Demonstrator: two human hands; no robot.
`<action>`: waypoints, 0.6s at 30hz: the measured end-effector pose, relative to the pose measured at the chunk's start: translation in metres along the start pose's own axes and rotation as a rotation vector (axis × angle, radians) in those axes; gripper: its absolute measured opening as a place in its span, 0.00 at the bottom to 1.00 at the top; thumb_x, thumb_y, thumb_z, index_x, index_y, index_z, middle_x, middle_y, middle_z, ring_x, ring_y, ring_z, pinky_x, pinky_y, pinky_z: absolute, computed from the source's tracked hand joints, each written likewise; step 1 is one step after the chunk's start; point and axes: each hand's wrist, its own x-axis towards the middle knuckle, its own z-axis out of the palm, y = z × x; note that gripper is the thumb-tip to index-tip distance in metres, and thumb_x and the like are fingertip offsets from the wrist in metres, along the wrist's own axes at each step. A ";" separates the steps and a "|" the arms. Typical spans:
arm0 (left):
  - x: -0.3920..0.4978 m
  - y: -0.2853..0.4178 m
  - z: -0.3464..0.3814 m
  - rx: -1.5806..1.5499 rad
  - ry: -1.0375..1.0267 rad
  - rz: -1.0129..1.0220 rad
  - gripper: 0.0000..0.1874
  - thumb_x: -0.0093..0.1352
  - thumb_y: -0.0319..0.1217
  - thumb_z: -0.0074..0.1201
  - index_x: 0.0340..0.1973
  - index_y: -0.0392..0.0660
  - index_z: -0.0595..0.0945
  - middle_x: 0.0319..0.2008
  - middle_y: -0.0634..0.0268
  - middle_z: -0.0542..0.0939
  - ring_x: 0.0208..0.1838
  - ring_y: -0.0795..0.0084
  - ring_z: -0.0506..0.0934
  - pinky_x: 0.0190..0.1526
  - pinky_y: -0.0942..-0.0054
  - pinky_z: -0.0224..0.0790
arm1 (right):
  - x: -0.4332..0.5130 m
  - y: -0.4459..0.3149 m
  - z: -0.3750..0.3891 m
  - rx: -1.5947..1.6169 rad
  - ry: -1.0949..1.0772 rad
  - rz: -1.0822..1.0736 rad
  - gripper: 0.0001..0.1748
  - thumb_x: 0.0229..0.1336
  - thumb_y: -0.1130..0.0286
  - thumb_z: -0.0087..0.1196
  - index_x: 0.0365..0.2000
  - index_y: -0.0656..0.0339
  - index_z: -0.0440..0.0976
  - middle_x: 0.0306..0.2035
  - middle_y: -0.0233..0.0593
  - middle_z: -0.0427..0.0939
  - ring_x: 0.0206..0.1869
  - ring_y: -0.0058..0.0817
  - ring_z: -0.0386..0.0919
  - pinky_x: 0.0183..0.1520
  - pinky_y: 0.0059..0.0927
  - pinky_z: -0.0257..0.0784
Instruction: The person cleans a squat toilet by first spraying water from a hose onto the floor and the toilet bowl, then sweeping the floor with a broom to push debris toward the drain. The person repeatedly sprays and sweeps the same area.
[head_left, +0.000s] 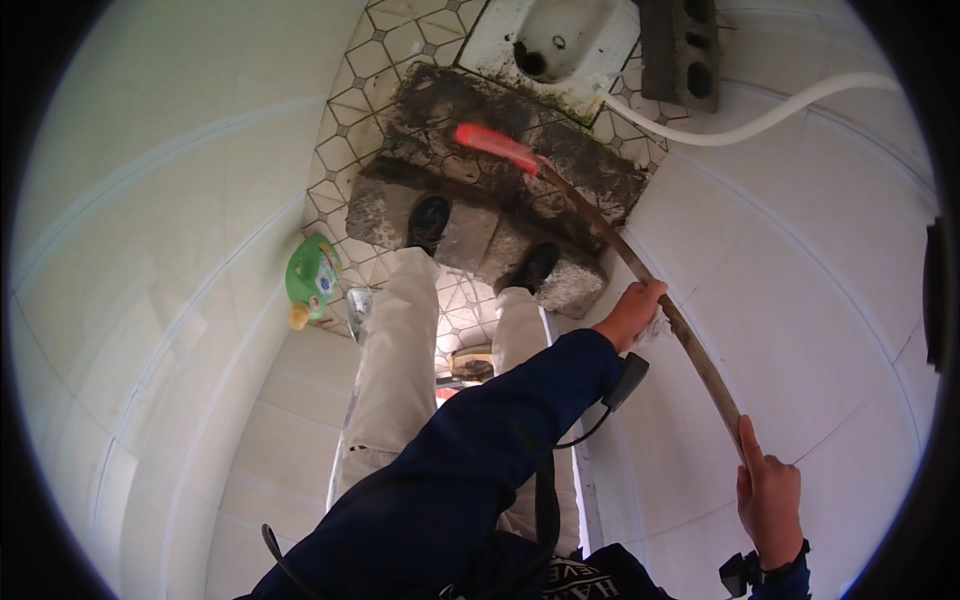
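Observation:
My left hand (634, 311) grips the middle of a long wooden handle (626, 251), with my sleeved left arm reaching across my body. Farther back, my right hand (772, 499) holds the same handle near its end, the index finger stretched along it. At the far end is a red brush head (499, 146), blurred, over dark, dirt-stained floor tiles (450, 105). Just beyond lies a white squat toilet pan (611, 34), its bowl stained and its near edge greenish. Something pale beneath my left hand is hard to make out.
My shoes rest on rough concrete blocks (469, 232). A block with holes (664, 52) stands beside the toilet, where a white hose (742, 136) runs to the right wall. At the left wall stands a green plastic bottle (304, 274). White-tiled walls (750, 247) enclose both sides closely.

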 end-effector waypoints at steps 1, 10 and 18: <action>-0.006 -0.001 0.008 0.006 -0.014 0.015 0.17 0.64 0.40 0.42 0.25 0.37 0.75 0.20 0.61 0.76 0.22 0.71 0.75 0.25 0.73 0.67 | -0.007 0.000 -0.005 0.079 -0.024 0.022 0.42 0.40 0.79 0.55 0.59 0.52 0.54 0.13 0.40 0.68 0.14 0.37 0.67 0.20 0.34 0.63; -0.056 -0.045 0.067 0.140 -0.210 -0.260 0.17 0.64 0.39 0.43 0.25 0.36 0.76 0.22 0.60 0.77 0.21 0.70 0.75 0.23 0.72 0.66 | -0.074 0.016 -0.025 0.227 -0.112 0.242 0.40 0.33 0.84 0.51 0.54 0.55 0.63 0.16 0.51 0.68 0.19 0.47 0.68 0.26 0.34 0.65; -0.040 -0.086 0.041 -0.096 -0.321 -0.388 0.13 0.60 0.32 0.45 0.27 0.31 0.76 0.28 0.51 0.80 0.28 0.66 0.79 0.31 0.73 0.71 | -0.095 0.036 0.107 1.096 -0.401 0.672 0.31 0.46 0.75 0.54 0.54 0.58 0.60 0.16 0.41 0.68 0.14 0.28 0.66 0.21 0.30 0.65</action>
